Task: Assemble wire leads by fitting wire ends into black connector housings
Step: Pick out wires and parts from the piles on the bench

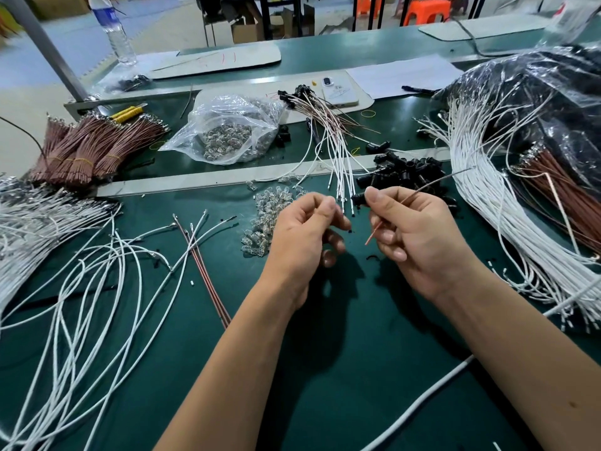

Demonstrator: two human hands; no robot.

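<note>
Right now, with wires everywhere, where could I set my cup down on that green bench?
The barest green mat lies between the two forearms, just behind the left hand and right hand. A smaller patch lies between the loose white wires and the left forearm. Crowded: the clear bulbs, black housings and the big white bundle.

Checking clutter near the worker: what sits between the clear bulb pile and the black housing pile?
Head view: the loose ends of the white leads fanning down from the finished bunch lie between the bulb pile and the black housing pile.
</note>
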